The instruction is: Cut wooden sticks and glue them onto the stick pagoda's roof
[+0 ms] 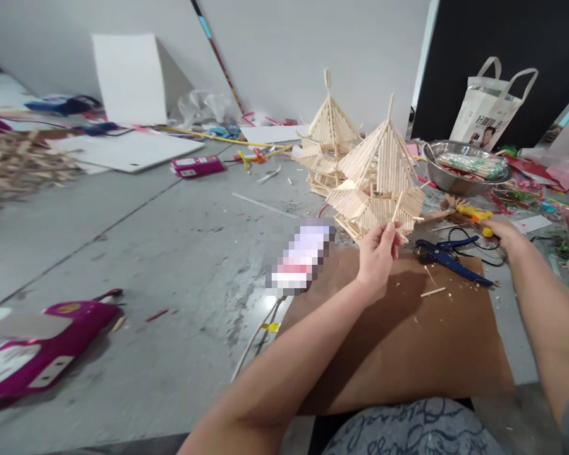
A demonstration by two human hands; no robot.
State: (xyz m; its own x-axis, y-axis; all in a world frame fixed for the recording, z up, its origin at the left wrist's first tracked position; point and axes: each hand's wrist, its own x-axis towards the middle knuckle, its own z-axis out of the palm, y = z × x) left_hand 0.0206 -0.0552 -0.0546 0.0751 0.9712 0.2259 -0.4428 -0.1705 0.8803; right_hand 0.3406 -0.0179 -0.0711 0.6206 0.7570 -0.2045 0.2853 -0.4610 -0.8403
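My left hand (378, 254) pinches a thin wooden stick (398, 207) upright, in front of a pagoda-like model (389, 158) built of such sticks. Whether the stick touches the model I cannot tell. At the right, my right hand (506, 235) is closed around a small yellow glue gun (474, 213), whose tip points left. Dark blue cutting pliers (450, 258) lie just below it, across the edge of a brown cardboard sheet (398, 360). A short stick piece (433, 292) rests on the cardboard. Behind the near model stands a second stick model (329, 129).
A phone with a blurred screen (303, 256) and cable lies left of the cardboard. Magenta devices (199, 166) sit on the grey surface to the left. A metal bowl (464, 180) with packed sticks stands back right, near a paper bag (488, 110). Loose sticks (23, 167) pile far left.
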